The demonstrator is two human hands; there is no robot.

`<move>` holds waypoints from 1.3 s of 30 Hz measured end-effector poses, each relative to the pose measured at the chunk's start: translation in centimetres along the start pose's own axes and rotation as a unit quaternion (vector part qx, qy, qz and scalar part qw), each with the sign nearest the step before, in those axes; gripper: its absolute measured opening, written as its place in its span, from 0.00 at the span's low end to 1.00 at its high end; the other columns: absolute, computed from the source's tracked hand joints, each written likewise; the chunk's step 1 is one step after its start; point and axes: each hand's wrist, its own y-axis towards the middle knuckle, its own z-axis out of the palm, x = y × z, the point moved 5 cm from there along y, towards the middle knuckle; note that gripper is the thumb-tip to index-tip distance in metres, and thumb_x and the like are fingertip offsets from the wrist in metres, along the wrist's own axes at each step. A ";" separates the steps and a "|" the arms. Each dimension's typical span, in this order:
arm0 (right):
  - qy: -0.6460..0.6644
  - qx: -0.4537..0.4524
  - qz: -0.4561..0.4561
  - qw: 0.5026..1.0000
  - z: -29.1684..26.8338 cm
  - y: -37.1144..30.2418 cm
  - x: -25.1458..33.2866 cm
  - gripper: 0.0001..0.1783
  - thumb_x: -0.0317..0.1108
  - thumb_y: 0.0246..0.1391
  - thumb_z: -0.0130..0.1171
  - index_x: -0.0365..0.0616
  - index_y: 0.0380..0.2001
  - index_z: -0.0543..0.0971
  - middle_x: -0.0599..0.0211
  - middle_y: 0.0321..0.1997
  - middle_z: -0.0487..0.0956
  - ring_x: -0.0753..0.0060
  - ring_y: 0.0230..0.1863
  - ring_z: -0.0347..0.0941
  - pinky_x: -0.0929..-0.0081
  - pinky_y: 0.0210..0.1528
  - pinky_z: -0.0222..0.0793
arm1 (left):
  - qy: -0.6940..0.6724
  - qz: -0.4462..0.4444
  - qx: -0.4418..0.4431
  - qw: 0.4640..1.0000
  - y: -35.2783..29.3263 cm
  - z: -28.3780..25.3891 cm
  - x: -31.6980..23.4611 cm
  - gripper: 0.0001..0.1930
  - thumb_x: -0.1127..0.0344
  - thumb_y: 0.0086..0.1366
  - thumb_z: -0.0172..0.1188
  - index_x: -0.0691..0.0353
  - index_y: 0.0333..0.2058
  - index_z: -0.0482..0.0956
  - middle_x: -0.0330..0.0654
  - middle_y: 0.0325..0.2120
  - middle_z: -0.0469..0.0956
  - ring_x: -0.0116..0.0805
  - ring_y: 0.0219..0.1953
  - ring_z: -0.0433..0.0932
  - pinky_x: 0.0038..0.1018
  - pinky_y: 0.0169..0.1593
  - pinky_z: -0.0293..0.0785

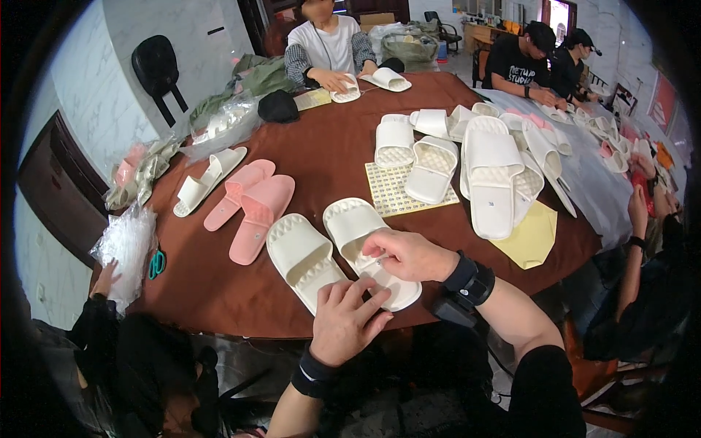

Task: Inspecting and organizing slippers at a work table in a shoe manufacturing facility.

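Observation:
Two cream-white slippers lie side by side at the table's near edge, toes pointing away: a left slipper (298, 252) and a right slipper (350, 219). Over the right slipper's insole, my right hand (412, 255) has its fingers curled into a pinch. A tiny dark-marked spot shows on the insole by those fingertips; whatever they hold, if anything, is hidden. My left hand (347, 321) is open, its fingers apart over the heel ends of both slippers. Black bands circle both my wrists.
Left of the pair lie two pink slippers (266, 212) and a white slipper (212, 179). White slippers (489, 175) are heaped at right on yellow sticker sheets (387, 193). Teal scissors (156, 264) lie by a plastic bag (125, 252). A person opposite handles slippers; others work at right.

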 end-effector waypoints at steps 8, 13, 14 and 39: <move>-0.043 0.004 -0.041 0.998 0.1 0.0 0.3 0.15 0.22 0.52 0.51 0.41 0.45 0.73 0.59 0.45 0.77 0.60 0.46 0.77 0.67 0.47 0.74 | 0.001 -0.005 0.004 1.000 0.0 0.0 -0.2 0.20 0.56 0.54 0.68 0.49 0.46 0.81 0.36 0.47 0.74 0.41 0.46 0.72 0.40 0.51 0.64; -0.049 0.002 -0.043 0.998 0.0 0.0 0.4 0.14 0.23 0.52 0.52 0.41 0.44 0.74 0.60 0.42 0.77 0.61 0.43 0.77 0.68 0.44 0.74 | 0.005 0.002 -0.004 1.000 0.0 0.1 -0.1 0.20 0.57 0.54 0.68 0.49 0.46 0.80 0.36 0.47 0.75 0.42 0.46 0.72 0.39 0.51 0.64; -0.055 0.002 -0.044 0.997 -0.1 0.1 0.4 0.14 0.23 0.52 0.52 0.41 0.44 0.74 0.61 0.41 0.77 0.62 0.42 0.76 0.68 0.44 0.74 | 0.006 0.002 -0.007 1.000 0.0 0.1 -0.1 0.20 0.57 0.54 0.68 0.49 0.46 0.81 0.36 0.47 0.75 0.42 0.46 0.72 0.39 0.51 0.64; -0.013 0.004 0.014 1.000 0.0 -0.1 0.2 0.09 0.27 0.60 0.51 0.41 0.44 0.74 0.56 0.42 0.79 0.57 0.44 0.77 0.66 0.47 0.72 | 0.008 -0.009 -0.002 1.000 0.0 0.1 -0.1 0.20 0.59 0.52 0.69 0.47 0.46 0.81 0.35 0.47 0.75 0.41 0.46 0.73 0.39 0.51 0.65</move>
